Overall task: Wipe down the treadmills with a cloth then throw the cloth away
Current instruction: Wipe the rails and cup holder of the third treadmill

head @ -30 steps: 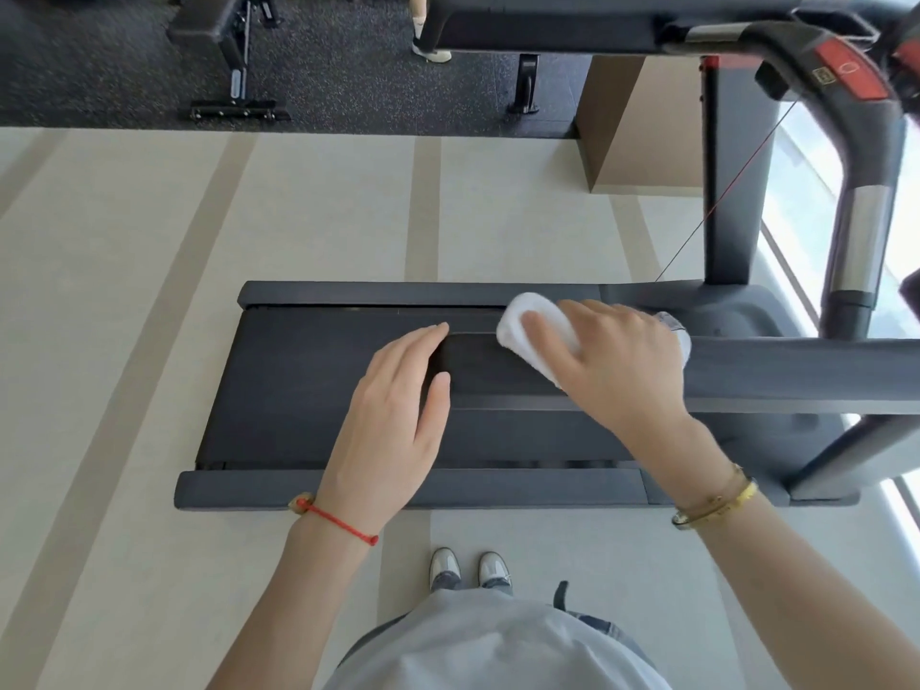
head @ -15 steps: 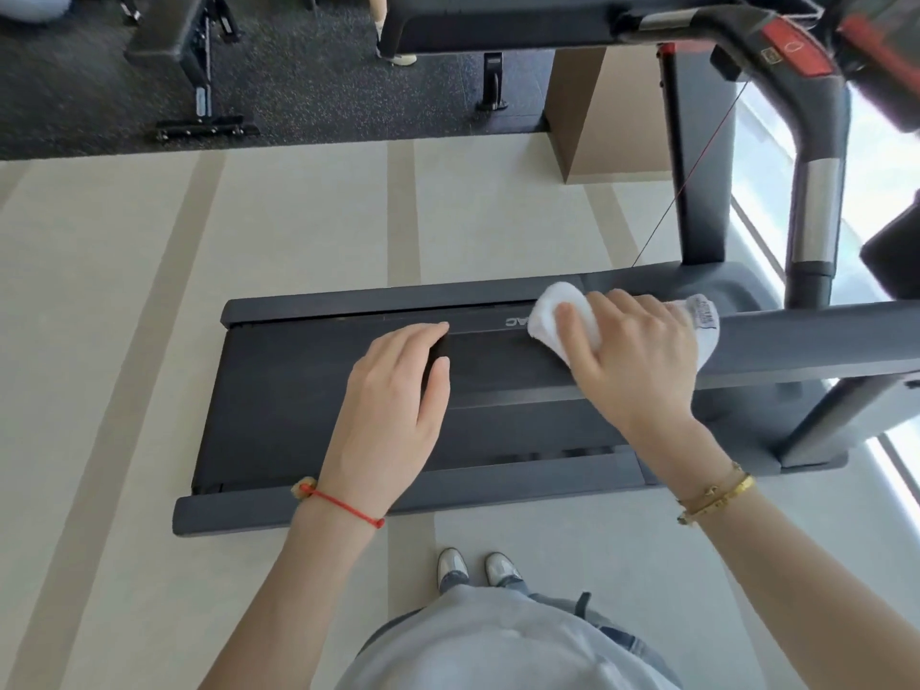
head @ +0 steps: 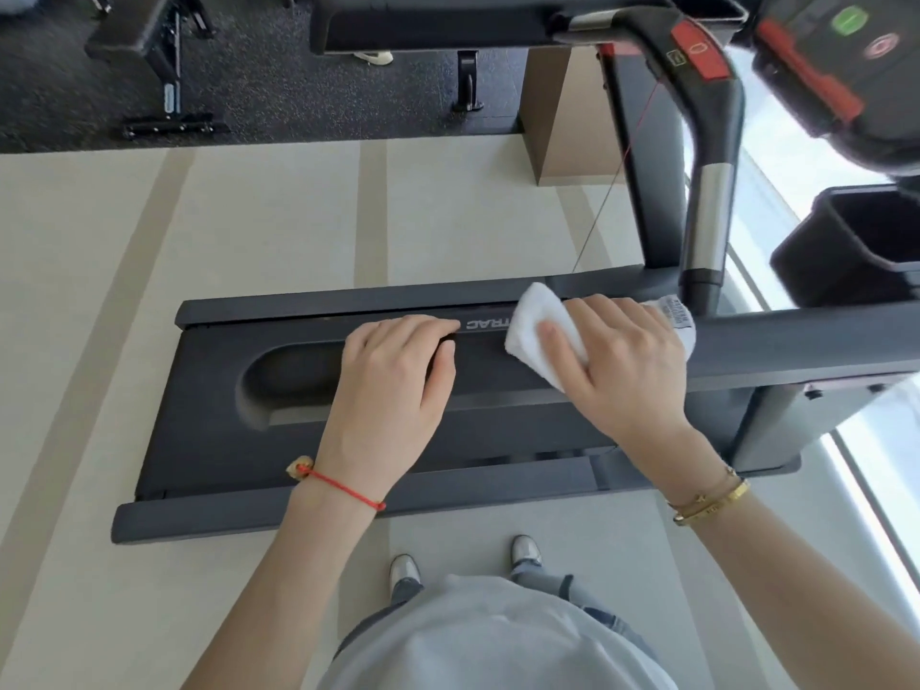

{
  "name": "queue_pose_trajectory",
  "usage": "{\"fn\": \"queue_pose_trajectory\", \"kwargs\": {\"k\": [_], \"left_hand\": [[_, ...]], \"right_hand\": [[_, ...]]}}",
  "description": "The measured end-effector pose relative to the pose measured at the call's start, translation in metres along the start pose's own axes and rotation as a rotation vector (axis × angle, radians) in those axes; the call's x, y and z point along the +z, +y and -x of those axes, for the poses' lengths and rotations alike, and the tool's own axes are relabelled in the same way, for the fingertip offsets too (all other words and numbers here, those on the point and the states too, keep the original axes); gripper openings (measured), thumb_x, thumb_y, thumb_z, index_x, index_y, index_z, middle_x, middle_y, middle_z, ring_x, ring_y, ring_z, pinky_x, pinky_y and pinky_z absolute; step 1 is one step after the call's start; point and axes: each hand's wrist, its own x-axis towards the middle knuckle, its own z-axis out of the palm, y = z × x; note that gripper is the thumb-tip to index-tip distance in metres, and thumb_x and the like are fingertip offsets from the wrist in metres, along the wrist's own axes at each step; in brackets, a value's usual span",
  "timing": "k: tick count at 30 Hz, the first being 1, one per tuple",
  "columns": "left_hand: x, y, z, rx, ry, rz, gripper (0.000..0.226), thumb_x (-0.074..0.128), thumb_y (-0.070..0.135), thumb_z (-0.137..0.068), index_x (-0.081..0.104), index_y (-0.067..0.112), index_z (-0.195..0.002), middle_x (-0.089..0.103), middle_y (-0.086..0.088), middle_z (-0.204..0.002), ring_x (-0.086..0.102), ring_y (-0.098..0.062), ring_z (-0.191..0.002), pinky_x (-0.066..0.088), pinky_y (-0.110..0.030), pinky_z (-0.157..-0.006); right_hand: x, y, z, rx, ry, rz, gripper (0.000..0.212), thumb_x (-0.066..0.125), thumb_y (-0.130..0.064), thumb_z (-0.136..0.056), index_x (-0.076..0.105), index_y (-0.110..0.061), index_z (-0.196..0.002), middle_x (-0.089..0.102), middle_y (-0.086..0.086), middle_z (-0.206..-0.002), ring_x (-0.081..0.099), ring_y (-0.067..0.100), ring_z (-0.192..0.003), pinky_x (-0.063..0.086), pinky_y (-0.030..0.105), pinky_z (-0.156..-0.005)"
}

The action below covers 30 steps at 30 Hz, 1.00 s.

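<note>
White cloth (head: 542, 326), folded into a thick pad, lies on the near handrail (head: 796, 346) of the treadmill (head: 209, 390). Its long axis runs diagonally, one corner pointing up-left toward the far side rail, and a printed label (head: 679, 323) sticks out at the right end. The right hand (head: 622, 371) presses down on the cloth, fingers spread over it with the thumb curled along its near edge, so it holds the pad against the rail. The left hand (head: 393, 385) lies flat on the same rail just left of the cloth, fingers straight and together, gripping nothing; hand and cloth are near but apart.

The handrail's long axis runs left to right across the view, parallel to the dark belt below. Partial lettering "TRAC" shows on the rail between the two hands.

A red string bracelet (head: 343, 488) is on the left wrist and gold bangles (head: 712, 500) are on the right.

At the right edge, a dark open cup holder (head: 846, 241) on the console; its contents cannot be made out. Pale striped floor (head: 249, 216) surrounds the treadmill.
</note>
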Motion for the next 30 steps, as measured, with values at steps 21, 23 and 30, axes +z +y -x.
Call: {"fn": "queue_pose_trajectory", "kwargs": {"k": [21, 23, 30], "left_hand": [[0.068, 0.080, -0.026, -0.138, 0.170, -0.218, 0.028, 0.042, 0.026, -0.101, 0.070, 0.027, -0.095, 0.070, 0.017, -0.089, 0.062, -0.009, -0.084, 0.035, -0.033, -0.092], [0.068, 0.080, -0.027, -0.146, 0.172, -0.219, 0.027, 0.043, 0.026, -0.101, 0.069, 0.027, -0.095, 0.069, 0.017, -0.089, 0.061, -0.009, -0.084, 0.035, -0.033, -0.092], [0.068, 0.080, -0.028, -0.140, 0.157, -0.247, 0.030, 0.039, 0.028, -0.101, 0.069, 0.027, -0.096, 0.067, 0.016, -0.085, 0.059, -0.009, -0.080, 0.034, -0.032, -0.089]], "right_hand": [[-0.032, 0.117, 0.007, -0.165, -0.163, -0.165, 0.043, 0.037, -0.046, -0.100, 0.059, -0.015, -0.082, 0.048, -0.002, -0.066, 0.038, 0.019, -0.057, 0.034, 0.031, -0.056], [-0.037, 0.127, 0.006, -0.150, -0.183, -0.150, 0.042, 0.036, -0.045, -0.100, 0.055, -0.015, -0.077, 0.045, -0.002, -0.063, 0.036, 0.018, -0.056, 0.033, 0.031, -0.054], [-0.023, 0.084, -0.024, -0.186, -0.464, -0.072, 0.046, 0.017, -0.050, -0.091, 0.039, -0.018, -0.067, 0.043, -0.004, -0.053, 0.037, 0.020, -0.045, 0.007, 0.025, -0.045]]}}
